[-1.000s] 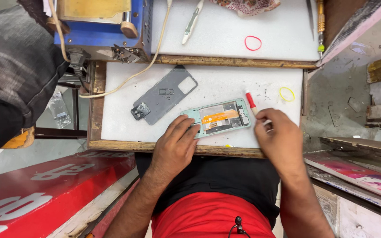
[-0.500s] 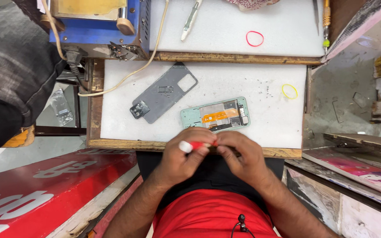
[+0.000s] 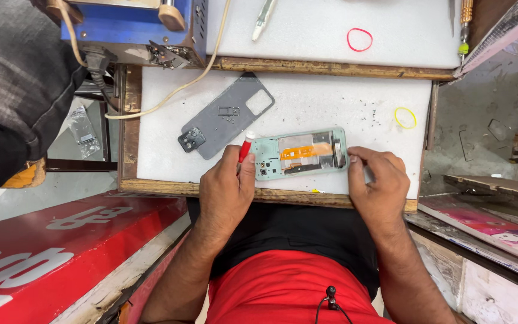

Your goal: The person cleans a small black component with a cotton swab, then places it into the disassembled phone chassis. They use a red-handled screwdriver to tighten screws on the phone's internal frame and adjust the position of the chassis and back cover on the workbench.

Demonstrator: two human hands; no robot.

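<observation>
Phone [image 3: 300, 153], opened and without its back, lies flat on the white pad [image 3: 343, 102], near the front wooden edge, with its green frame and orange inner parts facing up. The left hand [image 3: 228, 189] grasps a red screwdriver [image 3: 245, 149] between thumb and fingers, and its tip stands at the left end of the phone. The right hand [image 3: 379, 183] holds the right end of the phone with the fingertips, so it grips the frame lightly and is not clenched. The grey back cover [image 3: 226, 116] lies just beside the phone, to the upper left, at an angle. A yellow rubber band [image 3: 405, 117] lies well apart on the right. The phone looks light and stiff, but fragile inside: the thin orange cable and small parts can be damaged easily. It seems better to hold it by the outer edges of the frame, not by the inner parts.
</observation>
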